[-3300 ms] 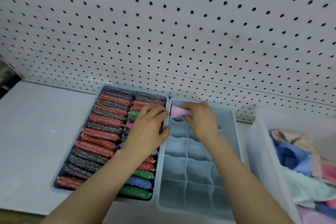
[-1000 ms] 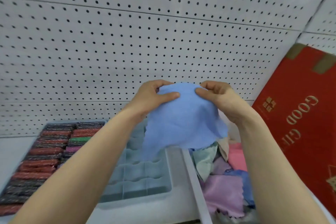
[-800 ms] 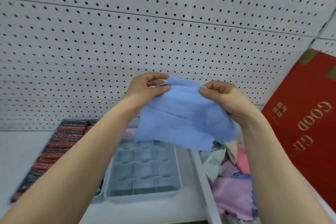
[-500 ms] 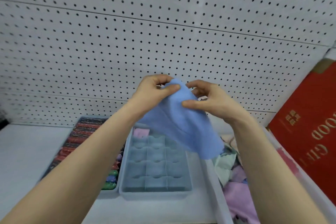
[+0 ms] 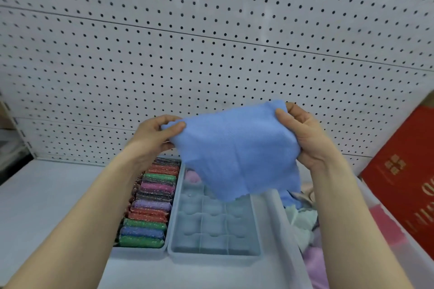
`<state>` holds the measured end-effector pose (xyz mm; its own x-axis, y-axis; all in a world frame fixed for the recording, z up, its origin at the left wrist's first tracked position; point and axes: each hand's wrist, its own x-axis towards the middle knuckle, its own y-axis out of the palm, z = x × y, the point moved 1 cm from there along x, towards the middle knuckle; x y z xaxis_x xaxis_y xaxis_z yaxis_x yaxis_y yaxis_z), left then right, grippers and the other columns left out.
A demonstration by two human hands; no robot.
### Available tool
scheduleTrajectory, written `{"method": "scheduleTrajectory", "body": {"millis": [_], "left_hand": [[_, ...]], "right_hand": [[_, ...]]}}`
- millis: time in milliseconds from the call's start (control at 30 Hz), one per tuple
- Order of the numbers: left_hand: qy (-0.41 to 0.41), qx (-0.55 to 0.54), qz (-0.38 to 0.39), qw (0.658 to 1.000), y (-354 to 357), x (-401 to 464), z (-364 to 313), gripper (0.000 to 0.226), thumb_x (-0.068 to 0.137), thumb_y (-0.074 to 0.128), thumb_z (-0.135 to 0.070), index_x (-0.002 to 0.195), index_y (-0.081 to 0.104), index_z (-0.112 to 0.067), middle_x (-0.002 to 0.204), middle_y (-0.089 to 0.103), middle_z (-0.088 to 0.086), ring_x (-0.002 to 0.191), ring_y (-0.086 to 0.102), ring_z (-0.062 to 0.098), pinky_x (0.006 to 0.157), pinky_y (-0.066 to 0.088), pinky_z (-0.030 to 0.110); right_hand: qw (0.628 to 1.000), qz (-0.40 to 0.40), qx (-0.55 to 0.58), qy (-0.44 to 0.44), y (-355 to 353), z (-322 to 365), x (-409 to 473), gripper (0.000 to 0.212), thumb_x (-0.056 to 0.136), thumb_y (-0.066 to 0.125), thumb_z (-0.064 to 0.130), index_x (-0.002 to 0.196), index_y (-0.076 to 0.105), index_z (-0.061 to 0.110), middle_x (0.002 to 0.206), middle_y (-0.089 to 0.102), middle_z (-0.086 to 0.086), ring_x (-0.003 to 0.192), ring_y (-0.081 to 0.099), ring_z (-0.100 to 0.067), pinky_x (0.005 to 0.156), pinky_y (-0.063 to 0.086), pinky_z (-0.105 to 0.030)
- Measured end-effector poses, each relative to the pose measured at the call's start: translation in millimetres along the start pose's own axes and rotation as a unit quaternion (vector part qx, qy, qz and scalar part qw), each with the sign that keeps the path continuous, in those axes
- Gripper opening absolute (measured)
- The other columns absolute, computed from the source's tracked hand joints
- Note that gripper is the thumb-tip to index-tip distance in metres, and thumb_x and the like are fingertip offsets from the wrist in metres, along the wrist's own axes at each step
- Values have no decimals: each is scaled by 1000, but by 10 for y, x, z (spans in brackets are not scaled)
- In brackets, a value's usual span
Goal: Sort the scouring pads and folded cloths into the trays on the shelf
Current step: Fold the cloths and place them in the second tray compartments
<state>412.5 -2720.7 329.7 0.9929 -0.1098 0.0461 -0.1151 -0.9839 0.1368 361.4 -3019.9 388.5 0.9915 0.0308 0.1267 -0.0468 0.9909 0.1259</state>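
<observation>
Head view, near edge first: my two bare forearms rise from the bottom corners. Between them, on the pale shelf surface [image 5: 47, 195], sits a pale blue plastic tray divided into small square compartments [image 5: 212, 254]; one far-left cell holds a folded pink cloth [image 5: 193, 177], the other visible cells show bare plastic. Touching its left side is a second pale blue tray [image 5: 138, 251] packed with glittery scouring pads [image 5: 150, 205] in rows — green, blue, red, purple, pink. To the right, a clear plastic bin [image 5: 287, 230] holds loose cloths in mint, lilac and pink [image 5: 303, 220].

Higher up, held in the air above the divided tray, is a light blue square cloth [image 5: 237, 150]. Left hand [image 5: 152, 138] pinches its left corner between thumb and curled fingers; right hand [image 5: 305, 138] pinches its right corner likewise — cloth hangs spread between them, lower edge loose.

Right edge: red printed cardboard box [image 5: 404, 178]. Behind everything, white pegboard wall [image 5: 211, 42].
</observation>
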Motion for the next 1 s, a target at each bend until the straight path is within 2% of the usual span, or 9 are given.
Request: {"method": "scheduleTrajectory", "body": {"millis": [100,267,367,467,600,733,833,900,1000], "left_hand": [[-22,-50,-50,997,-55,51,47,7,85,68,-14,92,68,-12,83,72,-3,75,68,10,64,57,22],[-25,15,-156,987,125,92,247,3,85,73,-14,88,73,-16,91,72,4,79,66,20,67,56,29],[14,27,-155,987,493,79,189,7,86,71,-9,89,74,-14,86,71,2,74,67,15,63,57,21],[58,32,-120,991,818,35,101,15,87,69,-10,83,75,-23,87,73,4,81,70,19,68,58,23],[80,43,-80,993,967,5,54,26,91,62,-24,70,77,-30,83,76,0,89,73,22,88,56,42],[32,6,-49,998,994,-17,-5,35,97,51,-43,86,77,-23,88,77,2,92,73,21,87,57,37],[47,-30,-58,997,955,-103,-8,31,101,49,-32,101,73,-12,92,76,3,88,73,16,82,58,27],[76,16,-108,991,850,-86,40,25,98,54,-32,111,70,-18,97,72,-8,96,69,12,91,54,30],[-58,82,-72,992,699,-16,111,61,85,59,-62,133,53,-25,123,58,-14,118,53,12,101,39,31]], "right_hand": [[1000,-19,19,0,16,-102,50,17,76,74,27,86,64,17,83,69,-1,73,64,-16,66,52,-28],[977,-170,-127,-13,153,-521,262,16,85,73,11,74,61,11,68,66,-6,62,54,-13,63,42,-29],[976,-149,-155,-48,378,-627,232,10,85,71,14,81,64,7,81,67,-23,67,52,-15,67,41,-32],[966,-124,-197,-110,635,-664,180,10,88,69,16,82,66,8,76,66,-18,63,50,-14,62,39,-29],[963,-107,-204,-140,728,-661,131,9,91,68,25,85,66,19,71,70,-1,63,59,-16,60,42,-27],[962,-90,-233,-113,694,-667,99,14,85,74,27,94,63,26,81,74,5,81,69,-21,72,54,-36],[962,-94,-227,-122,602,-676,111,4,91,65,17,91,61,16,66,61,-19,56,48,-24,56,39,-37],[973,-79,-190,-104,558,-606,97,3,92,63,14,90,62,12,70,57,-30,60,42,-20,60,35,-34],[992,-22,-103,-70,515,-480,73,5,92,64,6,94,63,10,74,71,-13,68,60,-20,67,49,-30]]}}
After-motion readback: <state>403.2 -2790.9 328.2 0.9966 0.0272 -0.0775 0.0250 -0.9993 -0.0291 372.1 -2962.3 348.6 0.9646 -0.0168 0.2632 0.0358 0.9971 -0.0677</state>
